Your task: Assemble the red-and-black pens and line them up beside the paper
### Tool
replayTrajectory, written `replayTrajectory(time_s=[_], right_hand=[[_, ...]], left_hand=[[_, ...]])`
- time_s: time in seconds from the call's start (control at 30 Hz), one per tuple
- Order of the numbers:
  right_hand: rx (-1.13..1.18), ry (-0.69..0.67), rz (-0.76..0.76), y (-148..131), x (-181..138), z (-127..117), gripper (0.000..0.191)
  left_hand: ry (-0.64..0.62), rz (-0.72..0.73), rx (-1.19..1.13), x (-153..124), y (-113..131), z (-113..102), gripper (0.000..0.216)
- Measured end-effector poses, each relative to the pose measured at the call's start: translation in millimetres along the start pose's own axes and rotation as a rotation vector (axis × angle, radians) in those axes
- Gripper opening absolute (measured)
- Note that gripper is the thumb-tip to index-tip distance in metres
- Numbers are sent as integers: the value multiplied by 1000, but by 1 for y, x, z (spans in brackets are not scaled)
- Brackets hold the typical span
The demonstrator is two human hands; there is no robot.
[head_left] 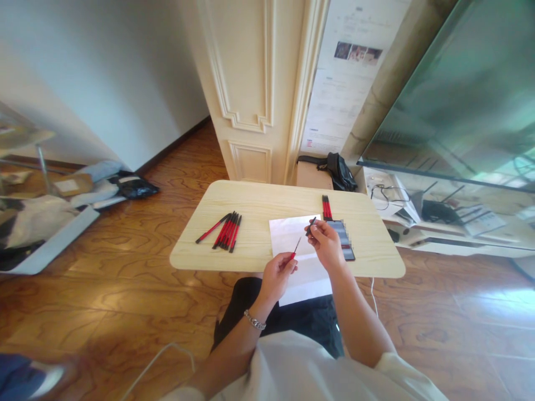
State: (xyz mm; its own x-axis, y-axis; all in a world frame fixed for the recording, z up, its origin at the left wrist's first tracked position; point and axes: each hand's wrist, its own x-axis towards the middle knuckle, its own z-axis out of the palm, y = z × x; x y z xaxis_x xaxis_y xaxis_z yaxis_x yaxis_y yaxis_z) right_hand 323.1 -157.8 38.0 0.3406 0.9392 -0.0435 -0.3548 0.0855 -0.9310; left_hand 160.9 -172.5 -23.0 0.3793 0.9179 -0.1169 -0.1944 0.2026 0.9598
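My left hand (276, 277) is closed around a red pen barrel (293, 255); a thin refill (298, 244) points up out of it. Between the fingertips of my right hand (326, 245) is a small black pen part (310, 226), held just above and apart from the refill. Both hands are over a white sheet of paper (288, 229) that hangs past the table's near edge. Several red and black pens (228, 231) lie grouped on the left of the table, and a small row of similar pens (326, 207) lies at the back right.
A phone (349, 253) lies beside my right hand on the pale wooden table (259, 200). Behind the table are a cream panelled door (246, 72) and a black bag (340, 171). A white cable (373, 295) hangs at the right. Packages (90, 186) lie on the floor at left.
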Motion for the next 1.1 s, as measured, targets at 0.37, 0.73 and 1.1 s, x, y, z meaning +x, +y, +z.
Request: replayTrajectory(time_s=[0.37,0.73,1.1], right_hand=[[-34,15,18,2,-5,9,30],[-78,11,11,3,-7,8,31],[-147,15,-16,2,-5,5,33]], left_hand=[[8,1,21,-4,5,0,38],[-14,9,27,-4,3,2,37],[0,-6,16,-5,6,2,37]])
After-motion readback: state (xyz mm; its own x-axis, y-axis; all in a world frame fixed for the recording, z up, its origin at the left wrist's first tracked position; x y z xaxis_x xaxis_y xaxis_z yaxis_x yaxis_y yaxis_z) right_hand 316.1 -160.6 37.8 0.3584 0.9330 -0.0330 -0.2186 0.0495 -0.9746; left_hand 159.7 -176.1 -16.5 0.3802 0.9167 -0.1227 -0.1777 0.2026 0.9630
